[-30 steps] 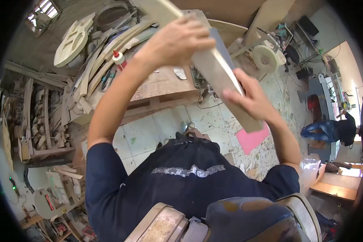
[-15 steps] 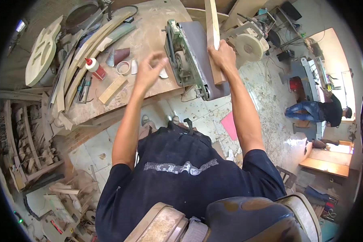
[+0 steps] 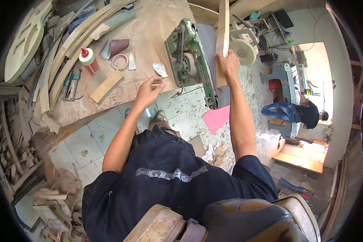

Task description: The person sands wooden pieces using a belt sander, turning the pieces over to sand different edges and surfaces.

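My right hand (image 3: 228, 64) grips a long squared wooden board (image 3: 222, 34), which stands along the far side of the belt sander's dark belt (image 3: 207, 46). I cannot tell how firmly the board touches the belt. The sander's green frame (image 3: 201, 80) sits at the bench edge. My left hand (image 3: 149, 92) hangs by the front edge of the workbench (image 3: 147, 44), its fingers loosely bent and apart, with nothing in them. Just beyond it lies a small white paper scrap (image 3: 160, 69). A short wood block (image 3: 107, 86) rests further left.
On the bench are a red-capped glue bottle (image 3: 89, 61), a tape roll (image 3: 119, 62), clamps (image 3: 71, 85) and curved wood strips (image 3: 74, 48). A round disc (image 3: 243, 52) stands beyond the sander. Pink sheet (image 3: 216, 120) lies below. Another person (image 3: 306, 114) is at the right.
My left hand has dropped from above the bench toward its front edge. My right hand still holds the board along the sander. The whole view has shifted slightly.
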Available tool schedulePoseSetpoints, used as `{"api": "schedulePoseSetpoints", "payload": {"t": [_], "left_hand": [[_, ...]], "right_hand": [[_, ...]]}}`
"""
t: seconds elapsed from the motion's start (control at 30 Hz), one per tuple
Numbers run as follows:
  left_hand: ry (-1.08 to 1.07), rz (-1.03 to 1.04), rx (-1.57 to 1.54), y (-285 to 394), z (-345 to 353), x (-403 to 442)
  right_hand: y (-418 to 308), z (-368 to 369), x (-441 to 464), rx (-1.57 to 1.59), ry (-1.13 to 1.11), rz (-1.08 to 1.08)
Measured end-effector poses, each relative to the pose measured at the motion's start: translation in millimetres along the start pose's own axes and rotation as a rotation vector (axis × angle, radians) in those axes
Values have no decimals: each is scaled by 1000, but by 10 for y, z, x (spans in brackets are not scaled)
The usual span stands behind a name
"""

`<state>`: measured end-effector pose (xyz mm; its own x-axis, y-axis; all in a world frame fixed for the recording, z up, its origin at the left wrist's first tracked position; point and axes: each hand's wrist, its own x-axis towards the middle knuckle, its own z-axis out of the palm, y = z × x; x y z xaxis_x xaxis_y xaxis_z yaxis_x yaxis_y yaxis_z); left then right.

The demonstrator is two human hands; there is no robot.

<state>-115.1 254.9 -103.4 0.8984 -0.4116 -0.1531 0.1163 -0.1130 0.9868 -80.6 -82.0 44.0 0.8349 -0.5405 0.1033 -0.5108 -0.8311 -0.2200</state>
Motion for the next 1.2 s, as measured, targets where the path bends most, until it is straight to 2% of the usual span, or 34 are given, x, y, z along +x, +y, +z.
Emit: {"api": "schedulePoseSetpoints", "payload": {"t": [0.27,0.7,1.0,1.2], "left_hand": [[-47,-77,-31,-252,2,-154],[-16,-30,-23,-287,-54,-83],[-110,-120,6,-258,91,-83],[-100,-139,14,-244,68,-107]], "right_hand": [[-189,-5,81,-38,7,17],[-125,34,164,-58,17,44],[-166,-3,99,-41,0,42],[-179,20,99,-38,12,66]]}}
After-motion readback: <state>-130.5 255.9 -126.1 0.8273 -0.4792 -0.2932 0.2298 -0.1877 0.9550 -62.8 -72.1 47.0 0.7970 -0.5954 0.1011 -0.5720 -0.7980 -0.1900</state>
